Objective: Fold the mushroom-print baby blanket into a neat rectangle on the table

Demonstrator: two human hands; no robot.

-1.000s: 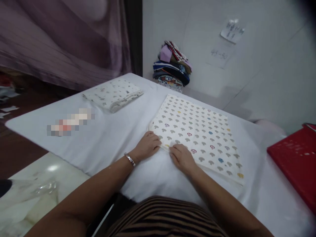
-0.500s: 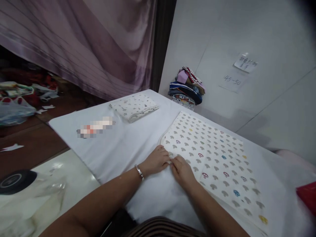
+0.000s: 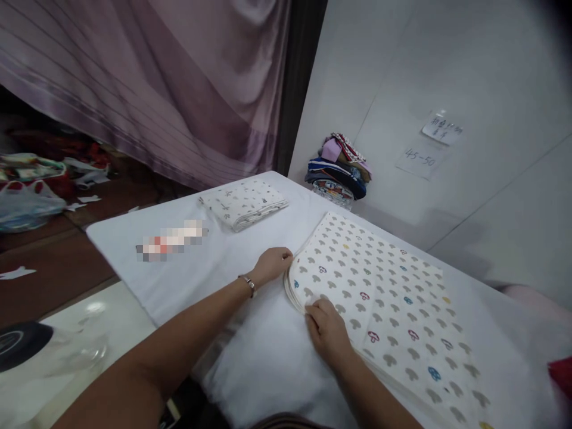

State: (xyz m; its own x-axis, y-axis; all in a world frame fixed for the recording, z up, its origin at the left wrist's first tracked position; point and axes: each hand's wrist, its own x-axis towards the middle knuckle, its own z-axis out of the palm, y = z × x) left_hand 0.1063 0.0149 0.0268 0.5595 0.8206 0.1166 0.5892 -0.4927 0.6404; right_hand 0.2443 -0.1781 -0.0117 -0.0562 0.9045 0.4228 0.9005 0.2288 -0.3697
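Observation:
A layered stack of white fabric (image 3: 379, 286) lies flat on the table, printed with grey mushroom-like shapes and a few red, blue and yellow ones. Its near-left corner is rounded, and several layer edges show there. My left hand (image 3: 271, 265), with a bracelet at the wrist, is closed at the left edge of the stack, its fingertips pinching the fabric's rim. On the near edge, just past the rounded corner, my right hand (image 3: 329, 333) grips the fabric with curled fingers. The right thumb's exact hold on the layers is partly hidden.
A folded patterned cloth (image 3: 243, 205) and a pixelated long object (image 3: 172, 240) lie on the white-covered table (image 3: 120, 238). Stacked folded clothes (image 3: 337, 167) stand by the wall. A pale surface with a black round object (image 3: 22, 342) is at lower left.
My hands have moved apart: the left went up along the fabric's left edge, the right slightly down along the near edge. The rounded corner between them is now uncovered.

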